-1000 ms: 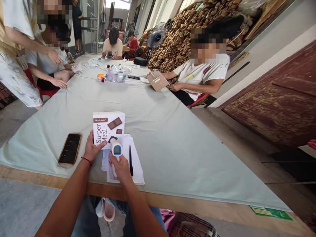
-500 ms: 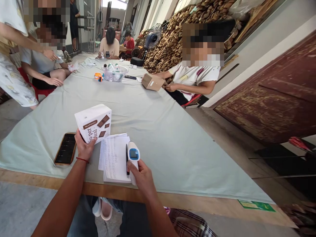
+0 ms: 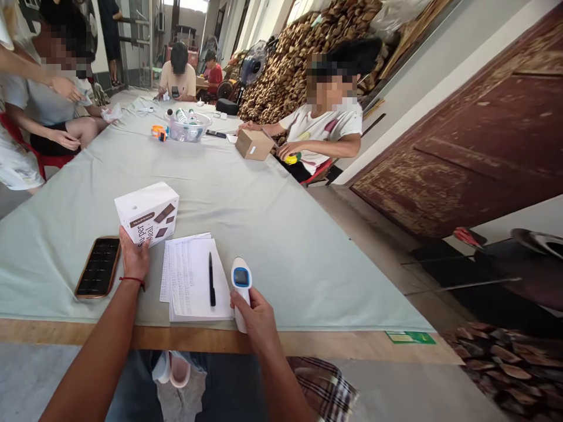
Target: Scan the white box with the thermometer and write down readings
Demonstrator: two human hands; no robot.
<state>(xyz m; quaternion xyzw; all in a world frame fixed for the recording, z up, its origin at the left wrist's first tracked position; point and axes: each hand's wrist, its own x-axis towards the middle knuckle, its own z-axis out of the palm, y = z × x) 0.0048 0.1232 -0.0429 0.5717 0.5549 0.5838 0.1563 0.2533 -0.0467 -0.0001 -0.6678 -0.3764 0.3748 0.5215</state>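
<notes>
My left hand point(image 3: 134, 257) grips the lower near corner of a white box point(image 3: 149, 212) printed with brown bars, which leans tilted over the cloth. In my right hand point(image 3: 255, 313) is a white infrared thermometer point(image 3: 241, 280) with a blue-rimmed screen, my fingers wrapped round its handle. Between the two hands lie sheets of paper point(image 3: 189, 293) covered partly in handwriting. A black pen point(image 3: 212, 280) rests on the top sheet. Left of my left hand, a smartphone point(image 3: 99, 266) in an orange-brown case lies face up.
Farther along the cloth-covered table point(image 3: 285, 252) stand a clear plastic basin point(image 3: 190, 127) with bottles and orange tape point(image 3: 159, 132). At the right side a seated person holds a yellow tape measure point(image 3: 292, 158) beside a cardboard box point(image 3: 254, 145). Other people sit along the left and far end.
The thermometer has moved right, off the paper's edge and away from the pen. My left hand still holds the white box. The view has turned right; the person at right now shows a tape measure.
</notes>
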